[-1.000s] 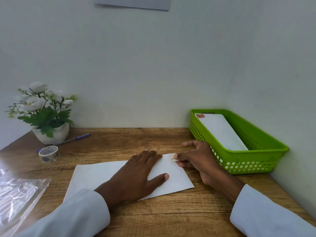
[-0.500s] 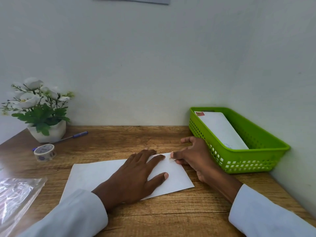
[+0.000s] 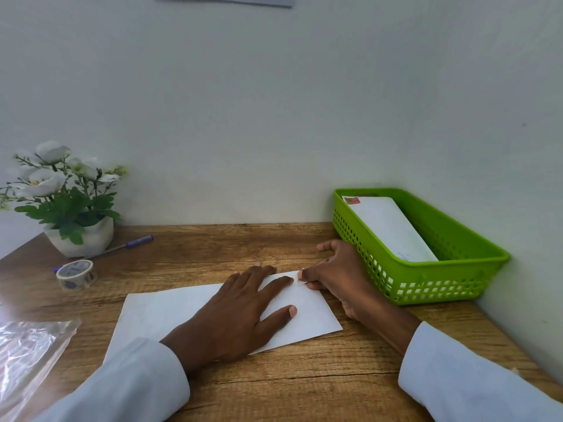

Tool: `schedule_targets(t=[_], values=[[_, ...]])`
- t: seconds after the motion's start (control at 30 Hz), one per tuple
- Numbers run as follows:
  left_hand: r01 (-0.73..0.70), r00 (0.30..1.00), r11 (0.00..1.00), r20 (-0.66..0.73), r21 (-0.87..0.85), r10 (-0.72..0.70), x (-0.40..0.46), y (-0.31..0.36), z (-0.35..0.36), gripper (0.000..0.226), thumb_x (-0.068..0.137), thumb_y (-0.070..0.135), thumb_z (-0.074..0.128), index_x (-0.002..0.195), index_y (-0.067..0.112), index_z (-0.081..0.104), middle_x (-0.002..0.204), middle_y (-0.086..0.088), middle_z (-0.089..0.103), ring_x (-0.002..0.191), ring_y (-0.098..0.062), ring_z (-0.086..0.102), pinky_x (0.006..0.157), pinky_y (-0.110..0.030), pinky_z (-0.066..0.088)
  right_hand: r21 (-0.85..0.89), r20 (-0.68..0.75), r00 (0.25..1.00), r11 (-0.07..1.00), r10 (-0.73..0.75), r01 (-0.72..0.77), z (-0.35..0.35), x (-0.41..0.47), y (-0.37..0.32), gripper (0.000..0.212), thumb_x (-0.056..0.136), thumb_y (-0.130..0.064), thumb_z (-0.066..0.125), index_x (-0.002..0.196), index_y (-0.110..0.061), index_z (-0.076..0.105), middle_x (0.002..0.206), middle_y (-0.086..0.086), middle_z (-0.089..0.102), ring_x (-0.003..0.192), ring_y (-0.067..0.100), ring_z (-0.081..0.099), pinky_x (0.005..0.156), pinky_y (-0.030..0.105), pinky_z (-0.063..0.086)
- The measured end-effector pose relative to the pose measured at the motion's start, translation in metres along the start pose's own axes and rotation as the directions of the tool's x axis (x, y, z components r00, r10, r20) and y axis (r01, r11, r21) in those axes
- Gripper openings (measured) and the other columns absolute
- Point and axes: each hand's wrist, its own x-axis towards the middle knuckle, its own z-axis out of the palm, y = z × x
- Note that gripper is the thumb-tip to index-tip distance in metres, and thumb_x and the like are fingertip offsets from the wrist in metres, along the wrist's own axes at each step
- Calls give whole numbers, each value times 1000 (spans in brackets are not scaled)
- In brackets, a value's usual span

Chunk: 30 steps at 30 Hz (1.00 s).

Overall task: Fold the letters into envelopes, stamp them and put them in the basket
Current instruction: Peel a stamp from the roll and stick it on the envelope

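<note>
A white envelope [image 3: 164, 312] lies flat on the wooden desk in front of me. My left hand [image 3: 240, 312] rests flat on its right half with straight fingers. My right hand [image 3: 338, 275] is at the envelope's far right corner, thumb and forefinger pinching a small stamp [image 3: 300, 280] against the paper; the stamp is mostly hidden by the fingertips. The green plastic basket [image 3: 441, 284] stands at the right by the wall and holds one white envelope [image 3: 393, 229] with a red stamp in its corner.
A white pot of artificial flowers [image 3: 79, 236] stands at the far left. A blue pen [image 3: 122, 246] and a roll of tape [image 3: 76, 274] lie beside it. A clear plastic bag [image 3: 27, 357] lies at the left front edge. Walls close the back and right.
My right hand's fingertips have closed in a little on the envelope's corner with the stamp. My left hand stays flat on the envelope. The view has shifted slightly.
</note>
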Motion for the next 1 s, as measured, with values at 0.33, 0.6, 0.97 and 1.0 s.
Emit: schedule_targets(t=[0.33,0.6,0.97,1.0], values=[[-36,999,999,-39,22,37,6,-4,2,59,97,61,24,151,42,10,157,11,11,144,-14,11,118,-32,10,-487,35,974,847,-224,213,0,6,-4,80,61,-30,91,130,-15,54,108,7,70,94,21,68,77,34,55],[-8,997,999,-79,34,11,21,-6,5,84,74,75,6,151,41,17,149,6,22,139,-16,18,116,-39,16,-273,67,993,955,-98,113,-16,5,8,53,63,-20,91,103,-12,58,85,10,66,62,18,59,59,33,49],[4,988,998,-155,62,6,26,-4,13,85,75,74,3,151,39,17,145,6,23,135,-15,21,116,-41,18,-250,144,988,964,-57,92,-21,-1,5,58,64,-17,91,108,-8,55,77,6,59,46,8,50,38,18,38],[4,988,998,-156,67,7,27,-4,14,85,75,74,4,151,37,17,145,6,23,135,-15,21,116,-40,18,-260,122,990,961,-65,95,-19,1,5,59,63,-20,92,107,-8,55,79,6,60,48,10,51,38,20,37]])
